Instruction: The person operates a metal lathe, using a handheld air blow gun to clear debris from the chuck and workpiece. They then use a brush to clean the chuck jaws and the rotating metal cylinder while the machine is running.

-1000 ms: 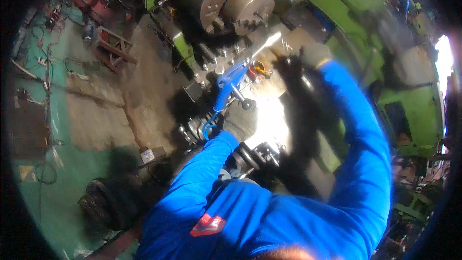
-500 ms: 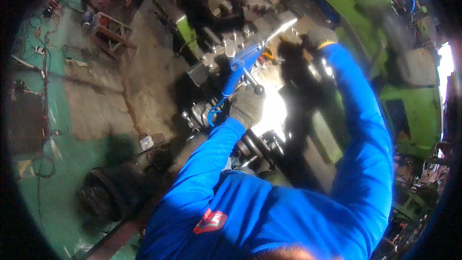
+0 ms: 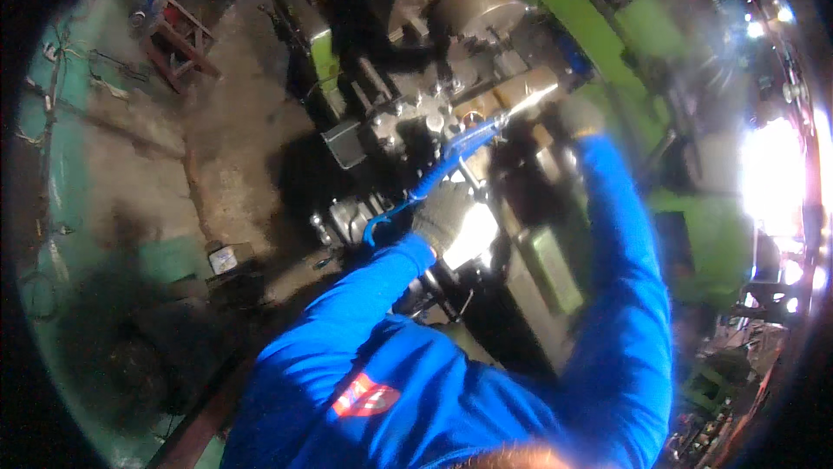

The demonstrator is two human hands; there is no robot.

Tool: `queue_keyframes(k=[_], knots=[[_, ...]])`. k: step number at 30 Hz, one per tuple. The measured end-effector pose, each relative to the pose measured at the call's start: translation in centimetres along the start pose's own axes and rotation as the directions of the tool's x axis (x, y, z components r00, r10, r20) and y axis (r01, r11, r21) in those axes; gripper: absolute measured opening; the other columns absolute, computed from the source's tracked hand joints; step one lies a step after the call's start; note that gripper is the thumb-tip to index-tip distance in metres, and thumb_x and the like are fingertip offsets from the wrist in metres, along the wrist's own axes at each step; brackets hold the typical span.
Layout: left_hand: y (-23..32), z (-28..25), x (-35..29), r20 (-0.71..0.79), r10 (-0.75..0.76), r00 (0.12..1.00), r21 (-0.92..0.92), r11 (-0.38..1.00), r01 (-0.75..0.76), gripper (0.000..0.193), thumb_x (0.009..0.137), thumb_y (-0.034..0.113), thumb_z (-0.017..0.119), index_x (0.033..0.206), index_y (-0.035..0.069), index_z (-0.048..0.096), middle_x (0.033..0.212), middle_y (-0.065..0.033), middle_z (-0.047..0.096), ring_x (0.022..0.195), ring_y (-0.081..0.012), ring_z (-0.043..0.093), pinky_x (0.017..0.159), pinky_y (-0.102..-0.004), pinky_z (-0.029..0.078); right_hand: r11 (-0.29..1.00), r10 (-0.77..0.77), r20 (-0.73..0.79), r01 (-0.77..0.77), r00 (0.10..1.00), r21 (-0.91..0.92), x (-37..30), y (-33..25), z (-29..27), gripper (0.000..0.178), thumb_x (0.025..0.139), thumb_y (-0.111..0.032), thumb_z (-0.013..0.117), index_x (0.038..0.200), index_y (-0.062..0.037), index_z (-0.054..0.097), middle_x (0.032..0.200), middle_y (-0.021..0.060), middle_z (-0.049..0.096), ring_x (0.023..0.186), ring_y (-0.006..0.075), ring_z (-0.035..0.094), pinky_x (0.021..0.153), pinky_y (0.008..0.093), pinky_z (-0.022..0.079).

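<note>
My left hand (image 3: 441, 214), in a grey glove, is closed beside a lathe carriage (image 3: 416, 122); what its fingers hold is hidden under it and by glare. Just past its fingers runs a slim blue tool (image 3: 473, 139) with a blue coiled hose (image 3: 431, 181), which loops back by my left wrist. A bright metal rod (image 3: 531, 101) lies in line with the tool's far end. My right hand (image 3: 580, 115), gloved with a yellowish cuff, reaches forward near that rod. Its fingers are smeared by motion and shadow.
At the far end stands a large round metal chuck (image 3: 490, 16). Green machine bodywork (image 3: 555, 269) runs along the right. A reddish frame stand (image 3: 178, 44) is on the floor at far left. A small whitish box (image 3: 223, 259) sits left of my left arm.
The whole view has turned and shifted, so the chuck sits lower and further right. My right hand appears lower in the picture, still near the rod. My left hand stays by the carriage.
</note>
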State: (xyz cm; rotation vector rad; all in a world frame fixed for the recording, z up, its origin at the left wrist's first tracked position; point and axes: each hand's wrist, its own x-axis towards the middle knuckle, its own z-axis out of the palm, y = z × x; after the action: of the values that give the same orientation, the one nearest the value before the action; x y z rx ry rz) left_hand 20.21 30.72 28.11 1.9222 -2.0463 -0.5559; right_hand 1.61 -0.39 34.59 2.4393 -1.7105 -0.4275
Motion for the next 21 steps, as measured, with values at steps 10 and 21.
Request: queue_keyframes(k=[10,21], knots=[[-0.4,7.2,-1.9,-0.355,-0.219,0.909,-0.565,0.825,-0.022,0.016,0.097,0.010,0.060,0.110,0.006,0.067,0.108,-0.0047,0.063,0.111,-0.0219,0.055,0.093,-0.0392,0.050,0.996,-0.003,0.191,0.020,0.982,-0.086,-2.8,-4.3,-4.3,0.032,0.096,-0.035,0.059,0.110,-0.0131,0.079,0.114,0.0183,0.075,0.107,0.0375,0.072,0.091,0.0475,0.058],[10.8,5.1,6.4,-0.226,-0.254,0.940,-0.873,0.482,-0.079,0.028,0.095,0.022,0.067,0.114,0.002,0.066,0.114,-0.0170,0.067,0.108,-0.0360,0.063,0.096,-0.0427,0.050,0.997,-0.006,-0.106,0.014,0.994,0.073,-3.6,-1.9,-1.1,0.027,0.095,-0.026,0.061,0.113,-0.0099,0.071,0.111,0.0182,0.073,0.104,0.0395,0.070,0.087,0.0513,0.057]])
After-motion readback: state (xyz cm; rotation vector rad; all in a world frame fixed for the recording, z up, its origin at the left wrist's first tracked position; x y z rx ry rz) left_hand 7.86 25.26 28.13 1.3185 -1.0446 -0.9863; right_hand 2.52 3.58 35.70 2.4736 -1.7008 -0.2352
